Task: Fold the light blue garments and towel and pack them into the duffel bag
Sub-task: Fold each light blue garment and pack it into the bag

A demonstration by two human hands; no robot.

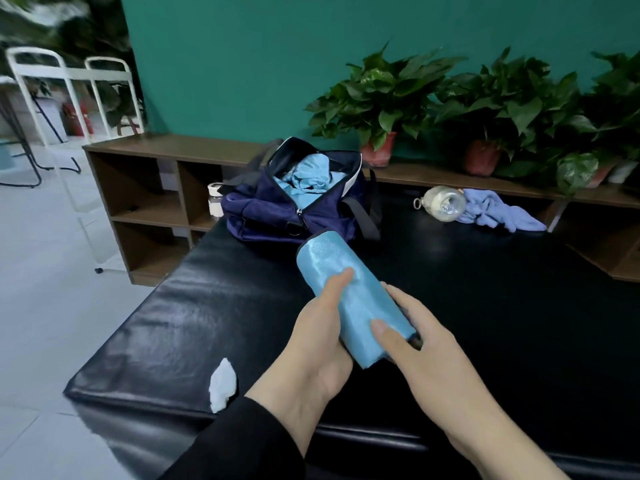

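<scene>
Both hands hold one rolled light blue garment [349, 292] above the black padded table [166, 317]. The left hand [320, 337] cups the roll from the 9 o'clock side: its fingers are pressed together and curled under the near half of the cloth, with one fingertip lying on top at about the middle of the roll. The right hand [420, 344] grips from the 3 o'clock side, thumb laid across the top near the roll's near end and the other fingers wrapped behind it, mostly hidden by the fabric. The roll runs between the two palms, its near end at 6 o'clock just past the thumb, its far end pointing to 11 o'clock, free of the fingers and edged in dark trim.

Beyond that far end, at 12 o'clock, sits the navy duffel bag [263, 216], unzipped, with crumpled light blue cloth [304, 178] showing in its opening. At 2 o'clock from the hands, well apart, a blue towel [498, 213] lies bunched on the table, touching a clear plastic bottle [445, 202] on its side. At 8 o'clock, near the table's front edge, lies a small white wad [223, 384]. Potted plants [381, 98] stand on a brown shelf [166, 150] behind the bag.
</scene>
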